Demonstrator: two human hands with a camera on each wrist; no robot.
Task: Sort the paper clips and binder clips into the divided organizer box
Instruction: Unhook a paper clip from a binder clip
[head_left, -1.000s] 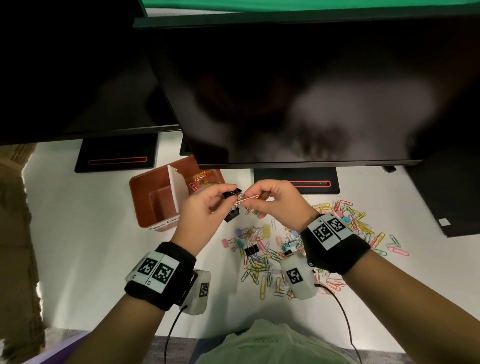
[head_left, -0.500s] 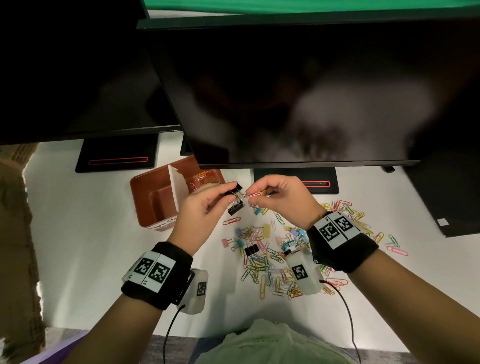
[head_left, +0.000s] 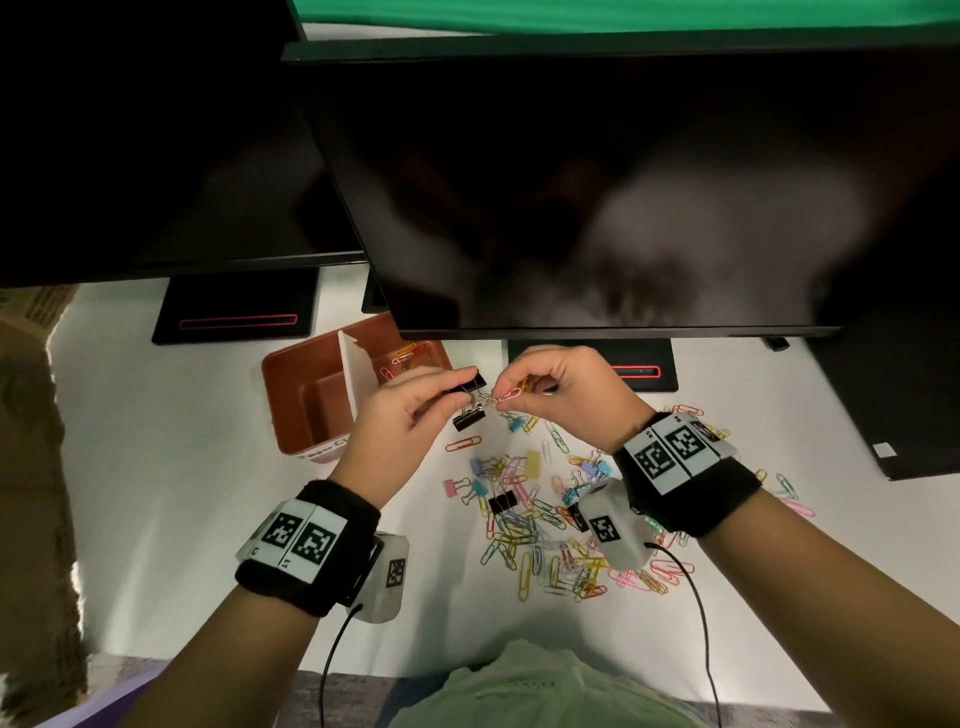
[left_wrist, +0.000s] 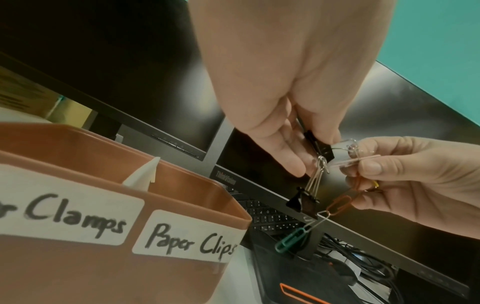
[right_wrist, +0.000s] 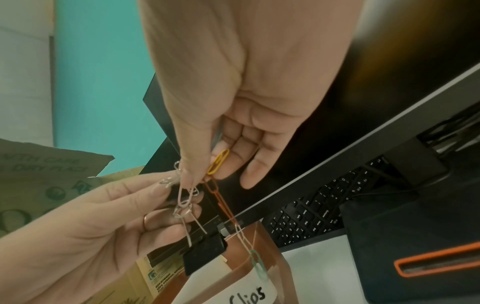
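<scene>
Left hand (head_left: 410, 415) pinched black binder clip (left_wrist: 323, 151) above desk (head_left: 156, 493), beside organizer box (head_left: 291, 395); second hung below. Right hand (head_left: 566, 389) pinched tangled paper clips (right_wrist: 217, 162). Light, stiff, snag-prone wire; best gripped at clip bodies.

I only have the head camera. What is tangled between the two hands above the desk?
Observer: In the left wrist view, the left hand pinches a black binder clip; a second binder clip dangles from its wire handles.
Operator: Anything hanging from the other hand?
Observer: The right hand holds a paper clip chain: orange, then pale, with a green clip lowest.
Operator: Which side of the box takes those?
Observer: The box has a handwritten label reading "Paper Clips" on the side nearer the hands.
</scene>
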